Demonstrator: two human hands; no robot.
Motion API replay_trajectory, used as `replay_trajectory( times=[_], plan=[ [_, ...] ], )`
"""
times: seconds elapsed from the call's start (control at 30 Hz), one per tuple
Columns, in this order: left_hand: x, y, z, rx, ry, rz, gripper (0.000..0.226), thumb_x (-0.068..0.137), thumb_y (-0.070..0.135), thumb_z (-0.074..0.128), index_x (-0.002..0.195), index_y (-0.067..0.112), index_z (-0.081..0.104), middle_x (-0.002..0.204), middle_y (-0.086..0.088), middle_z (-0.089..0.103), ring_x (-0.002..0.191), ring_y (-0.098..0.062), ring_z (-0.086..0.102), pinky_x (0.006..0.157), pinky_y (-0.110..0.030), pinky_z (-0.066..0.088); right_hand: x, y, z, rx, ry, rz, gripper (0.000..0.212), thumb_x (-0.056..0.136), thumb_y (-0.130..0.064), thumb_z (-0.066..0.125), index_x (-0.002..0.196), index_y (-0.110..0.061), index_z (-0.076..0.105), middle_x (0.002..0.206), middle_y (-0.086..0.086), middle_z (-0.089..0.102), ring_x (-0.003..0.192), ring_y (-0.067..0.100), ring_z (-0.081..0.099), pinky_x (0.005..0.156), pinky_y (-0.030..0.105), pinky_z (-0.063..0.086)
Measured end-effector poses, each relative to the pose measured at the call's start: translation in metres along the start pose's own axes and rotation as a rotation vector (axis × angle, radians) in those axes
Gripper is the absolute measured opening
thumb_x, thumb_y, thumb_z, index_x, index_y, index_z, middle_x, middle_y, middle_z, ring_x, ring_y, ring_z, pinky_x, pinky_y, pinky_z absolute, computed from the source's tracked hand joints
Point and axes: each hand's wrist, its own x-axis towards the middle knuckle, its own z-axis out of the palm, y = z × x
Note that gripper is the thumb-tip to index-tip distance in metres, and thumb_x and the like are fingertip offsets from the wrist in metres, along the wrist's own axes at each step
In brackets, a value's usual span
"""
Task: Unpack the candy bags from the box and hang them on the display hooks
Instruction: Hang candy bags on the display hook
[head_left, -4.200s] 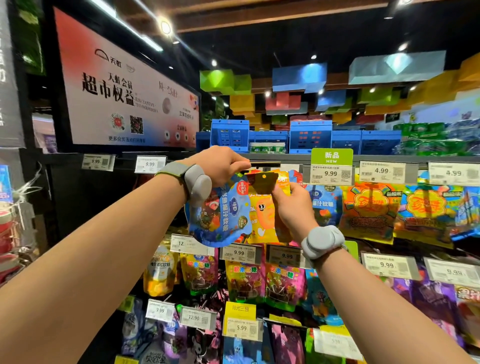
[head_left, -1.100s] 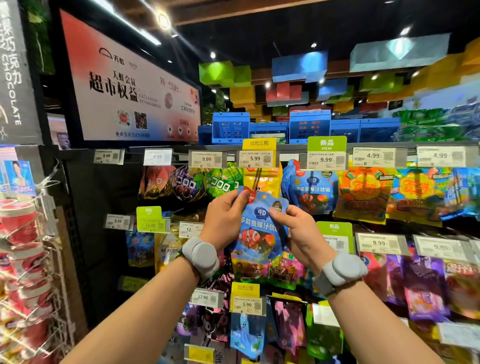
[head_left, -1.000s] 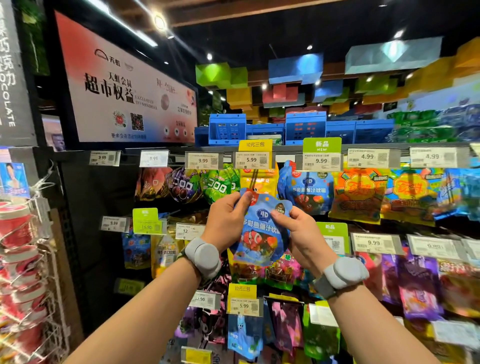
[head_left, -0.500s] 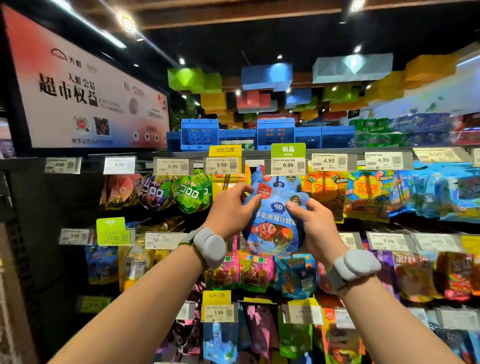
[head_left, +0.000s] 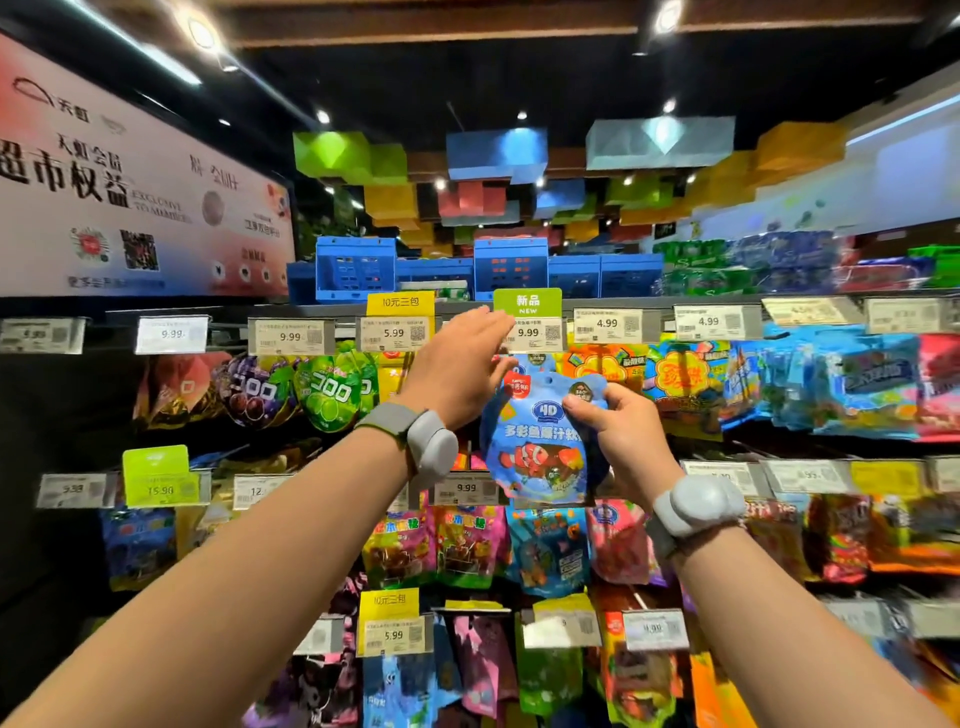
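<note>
You're basically at the hook now, so take it slow: your right hand (head_left: 621, 436) has the blue clownfish candy bag (head_left: 543, 441) pinched near its top right corner, thumb on the front, and the bag sits just below the green "NEW" price tag (head_left: 527, 319), which is the landmark I'd steer by. The hang hole in the bag's header is right under that tag, so I'd lift it a touch and line the hole up with the hook behind the tag (can't actually see the hook tip from here, so feel for it). Your left hand (head_left: 457, 369) is open, fingers straight and reaching up to the left edge of that tag, looks like it's touching it or about to flip it up, holding nothing. I'd use it to tilt the tag out of the way, then slide the bag on. Both forearms are stretched up and forward, wrists below the tag.
</note>
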Motion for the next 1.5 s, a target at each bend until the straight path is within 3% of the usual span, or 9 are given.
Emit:
replay_trajectory(
  times=[0.2,0.3,0.43,0.57,0.73,0.9,1.2,1.33,1.5],
  plan=[
    [0.011,-0.003,0.005,0.165,-0.021,0.123,0.05,0.087,0.022,0.071,0.134,0.013,0.057,0.141,-0.01,0.054,0.133,-0.034,0.046,0.099,-0.048,0.048,0.007,-0.001,-0.005,-0.064,0.009,0.002,0.013,0.088,-0.009,0.072,0.088,0.001,0.064,0.083,0.015,0.073,0.078,0.03,0.072,0.068,0.041,0.059],
    [0.014,-0.003,0.003,0.182,-0.025,0.105,0.041,0.085,0.024,0.073,0.123,0.015,0.061,0.133,-0.01,0.058,0.12,-0.036,0.052,0.083,-0.05,0.052,0.008,-0.002,-0.004,-0.057,0.033,0.013,0.021,0.089,-0.006,0.071,0.074,-0.007,0.057,0.07,0.005,0.068,0.066,0.02,0.069,0.057,0.032,0.057],
    [0.017,-0.004,0.005,0.211,0.006,0.119,0.033,0.085,0.027,0.071,0.115,0.017,0.062,0.123,-0.006,0.062,0.109,-0.035,0.056,0.072,-0.045,0.05,0.009,-0.002,-0.004,-0.07,0.047,0.012,0.028,0.09,-0.007,0.07,0.071,-0.007,0.05,0.062,0.003,0.063,0.058,0.017,0.065,0.048,0.025,0.05],
    [0.026,-0.005,0.002,0.273,0.038,0.186,0.021,0.093,0.036,0.061,0.086,0.018,0.054,0.084,0.001,0.06,0.077,-0.031,0.055,0.053,-0.035,0.033,0.011,-0.001,-0.003,-0.05,0.037,0.015,0.016,0.09,-0.009,0.07,0.085,-0.002,0.057,0.081,0.016,0.069,0.071,0.025,0.07,0.056,0.031,0.056],
    [0.037,-0.011,-0.007,0.272,-0.063,0.168,0.032,0.098,0.048,0.047,0.099,0.021,0.065,0.092,-0.007,0.072,0.082,-0.034,0.064,0.059,-0.036,0.049,0.015,-0.004,-0.001,-0.094,0.045,-0.008,0.023,0.092,-0.006,0.068,0.074,-0.007,0.054,0.06,-0.003,0.067,0.057,0.012,0.068,0.047,0.021,0.05],
    [0.047,-0.01,-0.019,0.102,-0.148,0.06,0.036,0.096,0.049,0.052,0.122,0.031,0.068,0.117,0.002,0.071,0.103,-0.027,0.065,0.071,-0.032,0.051,0.017,-0.007,0.006,-0.092,0.016,-0.05,0.013,0.095,-0.008,0.064,0.084,-0.003,0.06,0.072,0.001,0.069,0.062,0.008,0.068,0.049,0.018,0.051],
    [0.054,-0.012,-0.018,0.057,-0.165,0.031,0.031,0.093,0.049,0.057,0.114,0.031,0.072,0.108,0.006,0.074,0.094,-0.019,0.068,0.07,-0.032,0.053,0.037,0.001,0.031,-0.08,0.014,-0.043,0.011,0.097,-0.01,0.059,0.102,-0.004,0.066,0.09,0.01,0.075,0.078,0.022,0.073,0.067,0.036,0.059],
    [0.053,-0.014,-0.018,0.058,-0.17,0.036,0.032,0.094,0.049,0.054,0.115,0.032,0.071,0.102,0.006,0.075,0.086,-0.017,0.068,0.054,-0.022,0.038,0.046,-0.001,0.039,-0.147,0.069,-0.057,0.013,0.095,-0.006,0.058,0.083,-0.011,0.061,0.074,0.004,0.067,0.062,0.015,0.063,0.055,0.03,0.05],
    [0.054,-0.013,-0.018,0.002,-0.168,-0.005,0.031,0.095,0.048,0.055,0.114,0.03,0.072,0.1,0.007,0.076,0.086,-0.013,0.069,0.066,-0.026,0.05,0.052,0.002,0.042,-0.26,0.146,-0.092,0.022,0.092,-0.004,0.058,0.073,-0.008,0.048,0.067,0.005,0.053,0.061,0.019,0.051,0.055,0.03,0.043]
  ],
)
